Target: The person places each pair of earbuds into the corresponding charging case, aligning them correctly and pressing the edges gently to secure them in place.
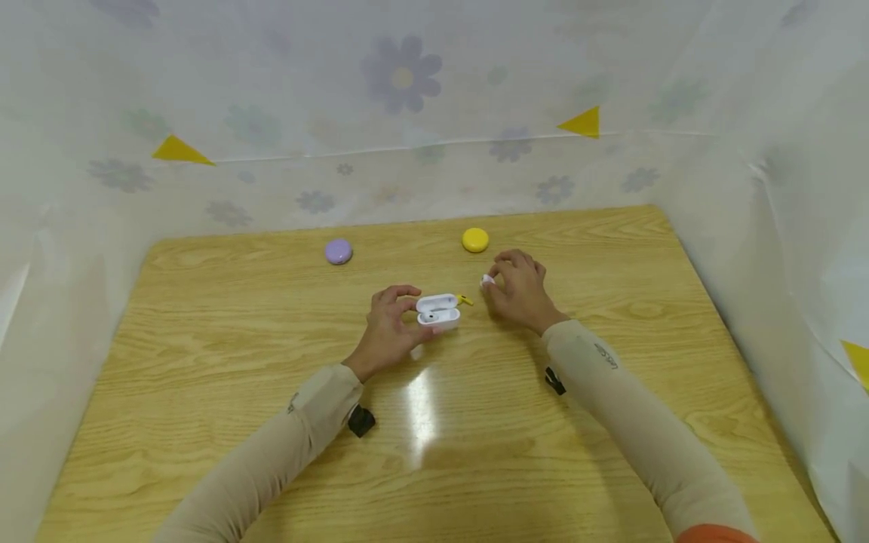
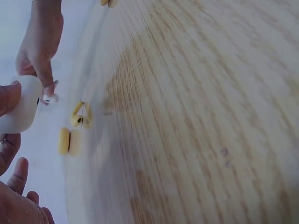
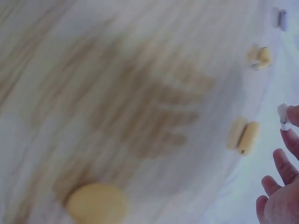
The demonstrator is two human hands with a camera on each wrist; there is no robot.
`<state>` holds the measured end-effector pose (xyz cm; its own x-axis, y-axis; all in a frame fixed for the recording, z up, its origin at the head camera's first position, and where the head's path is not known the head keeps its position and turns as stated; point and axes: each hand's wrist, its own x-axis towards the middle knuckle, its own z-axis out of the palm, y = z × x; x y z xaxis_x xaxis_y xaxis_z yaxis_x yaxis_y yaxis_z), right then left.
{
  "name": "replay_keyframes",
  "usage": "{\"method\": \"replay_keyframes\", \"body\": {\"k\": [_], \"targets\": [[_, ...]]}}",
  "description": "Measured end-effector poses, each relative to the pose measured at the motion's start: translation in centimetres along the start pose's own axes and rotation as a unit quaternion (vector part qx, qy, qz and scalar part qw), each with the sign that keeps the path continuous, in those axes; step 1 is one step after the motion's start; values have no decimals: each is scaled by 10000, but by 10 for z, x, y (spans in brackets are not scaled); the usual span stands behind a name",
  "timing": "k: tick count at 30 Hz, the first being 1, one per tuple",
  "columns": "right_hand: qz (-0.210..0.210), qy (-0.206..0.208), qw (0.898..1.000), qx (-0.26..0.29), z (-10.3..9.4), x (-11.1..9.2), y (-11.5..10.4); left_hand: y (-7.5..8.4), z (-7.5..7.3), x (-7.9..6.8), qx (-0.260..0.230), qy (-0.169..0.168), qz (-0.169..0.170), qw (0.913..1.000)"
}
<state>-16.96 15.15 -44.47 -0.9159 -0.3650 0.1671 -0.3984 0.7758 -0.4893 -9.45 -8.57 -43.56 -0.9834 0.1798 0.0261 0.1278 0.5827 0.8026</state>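
Left hand [image 1: 388, 328]: fingers clamped on white earbud case [image 1: 444, 323]; hold steady. Right hand [image 1: 521, 292]: fingers pinching white earbud [image 1: 486, 280]; grip lightly.

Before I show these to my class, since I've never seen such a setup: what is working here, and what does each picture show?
There is no machine here: a person works with two bare hands. The wide picture comes from a camera worn on the head, looking down; the two tilted ones come from a camera on each wrist. The left hand holds an open white case with one white earbud inside. The right hand pinches another white earbud. On the wooden table lie a yellow earbud, a round yellow case and a round purple case.
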Motion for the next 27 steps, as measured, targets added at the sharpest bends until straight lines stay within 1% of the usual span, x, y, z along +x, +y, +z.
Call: {"method": "replay_keyframes", "body": {"k": [6, 12, 15, 20, 23, 27], "targets": [[-511, 660, 9957, 407, -8, -1, -16, 1, 1, 1, -35, 79, 86, 9999], [-979, 1131, 9853, 826, -18, -3, -38, 4, -1, 3, 7, -12, -120, 9999], [-1189, 1224, 9805, 976, -23, -4, -49, 5, -2, 3, -27, -81, -202, 9998], [-1522, 1295, 9744, 1026, -27, -7, -66, 7, -4, 3, -99, -91, -286, 9995], [-1643, 1307, 9727, 992, -26, -8, -74, 8, -4, 4, -150, -61, -257, 9995], [-1710, 1264, 9727, 927, -24, -11, -80, 10, -5, 4, -189, -21, -125, 9997]]}}
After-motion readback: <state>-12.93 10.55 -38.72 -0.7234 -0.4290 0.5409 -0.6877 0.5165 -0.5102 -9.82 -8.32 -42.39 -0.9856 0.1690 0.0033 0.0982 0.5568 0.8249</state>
